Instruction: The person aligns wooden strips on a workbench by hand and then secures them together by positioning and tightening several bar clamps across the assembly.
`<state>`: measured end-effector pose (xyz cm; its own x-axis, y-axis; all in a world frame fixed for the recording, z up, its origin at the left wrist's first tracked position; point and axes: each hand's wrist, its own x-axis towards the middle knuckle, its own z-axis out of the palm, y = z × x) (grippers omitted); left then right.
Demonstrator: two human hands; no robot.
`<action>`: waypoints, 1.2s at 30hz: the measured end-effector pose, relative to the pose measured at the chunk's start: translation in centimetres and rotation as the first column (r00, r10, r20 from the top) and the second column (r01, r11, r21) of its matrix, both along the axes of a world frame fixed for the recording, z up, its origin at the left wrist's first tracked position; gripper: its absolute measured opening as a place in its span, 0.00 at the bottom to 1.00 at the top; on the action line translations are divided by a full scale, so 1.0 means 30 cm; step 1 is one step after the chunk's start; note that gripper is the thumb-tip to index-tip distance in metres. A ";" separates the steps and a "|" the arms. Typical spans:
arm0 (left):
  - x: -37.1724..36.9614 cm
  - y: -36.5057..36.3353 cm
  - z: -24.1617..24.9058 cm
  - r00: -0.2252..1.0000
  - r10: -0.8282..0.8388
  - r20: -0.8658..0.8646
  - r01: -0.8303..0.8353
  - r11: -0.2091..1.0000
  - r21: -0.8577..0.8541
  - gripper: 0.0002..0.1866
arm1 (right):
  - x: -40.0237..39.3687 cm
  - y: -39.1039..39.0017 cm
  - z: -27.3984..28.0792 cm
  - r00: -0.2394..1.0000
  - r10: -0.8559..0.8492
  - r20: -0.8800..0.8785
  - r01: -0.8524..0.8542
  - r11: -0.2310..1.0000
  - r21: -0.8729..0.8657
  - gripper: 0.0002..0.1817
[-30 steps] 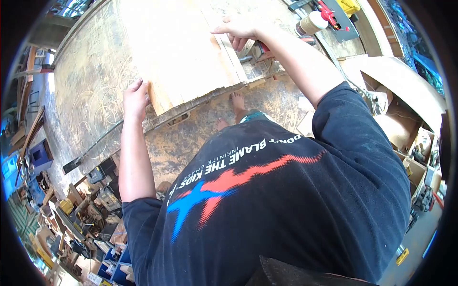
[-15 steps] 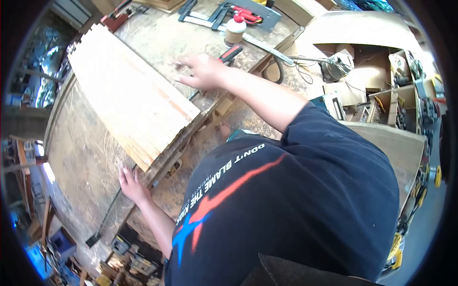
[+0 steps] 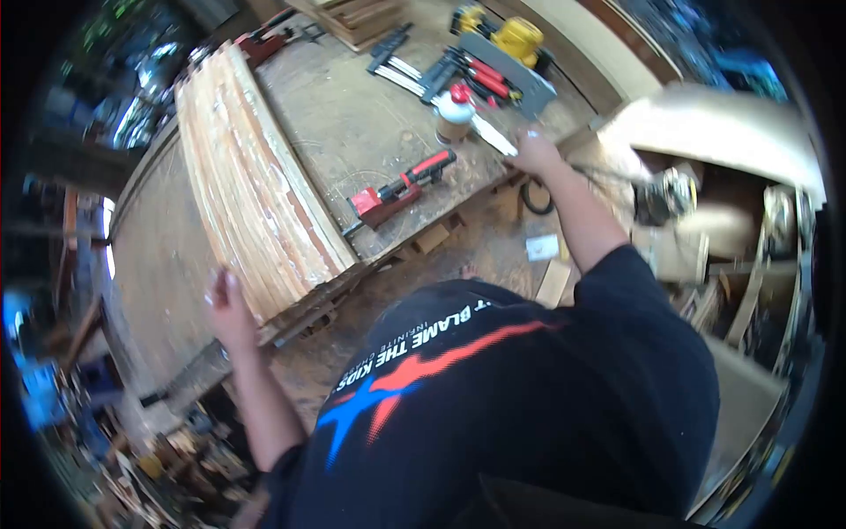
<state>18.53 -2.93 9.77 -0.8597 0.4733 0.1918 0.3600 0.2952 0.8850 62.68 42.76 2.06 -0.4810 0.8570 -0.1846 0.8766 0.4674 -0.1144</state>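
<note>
A panel of wooden strips (image 3: 251, 176) lies side by side on the workbench, with glossy pale streaks over its top. My left hand (image 3: 233, 313) is beside the panel's lower left corner, holding nothing, its fingers raised, parted and slightly blurred. Out at the bench's right edge, my right hand (image 3: 538, 156) closes around the end of a metal clamp bar (image 3: 493, 137). That bar passes beside a white bottle with a red cap (image 3: 455, 113). A red-jawed bar clamp (image 3: 388, 198) sits against the panel's right side, its red and black handle pointing right.
Several more clamps (image 3: 423, 75) and a yellow power tool (image 3: 518, 40) lie at the bench's far side. Stacked boards (image 3: 357, 19) sit at the back. A machine with a cord (image 3: 663, 196) and wooden compartments stand to the right.
My right hand has moved right from above the red-jawed clamp to the metal bar's end. My left hand has risen slightly beside the panel. The view has shifted.
</note>
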 end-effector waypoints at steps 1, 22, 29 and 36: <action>-0.061 0.043 0.128 0.995 -0.059 -0.075 0.058 0.998 -0.019 0.24 | -0.017 0.028 -0.004 1.000 0.011 0.018 -0.010 0.999 -0.036 0.37; 0.953 0.473 1.068 -0.007 -0.627 -0.779 0.608 0.616 -0.501 0.18 | -0.054 0.133 -0.006 0.946 0.321 0.047 -0.315 0.944 -0.097 0.45; 1.002 0.409 1.056 -0.088 -0.452 -0.888 0.790 0.511 -0.338 0.17 | -0.076 0.153 -0.035 0.941 0.336 0.049 -0.332 0.941 -0.070 0.39; 0.979 0.321 1.147 -0.153 -0.124 -0.980 0.893 0.408 -0.191 0.16 | -0.118 0.103 0.062 0.961 0.262 0.085 -0.251 0.961 -0.118 0.41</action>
<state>47.89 6.71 44.18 0.6355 0.1263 0.7617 0.5837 -0.7243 -0.3669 59.16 45.86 3.93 -0.6572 0.6805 -0.3242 0.7381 0.6681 -0.0940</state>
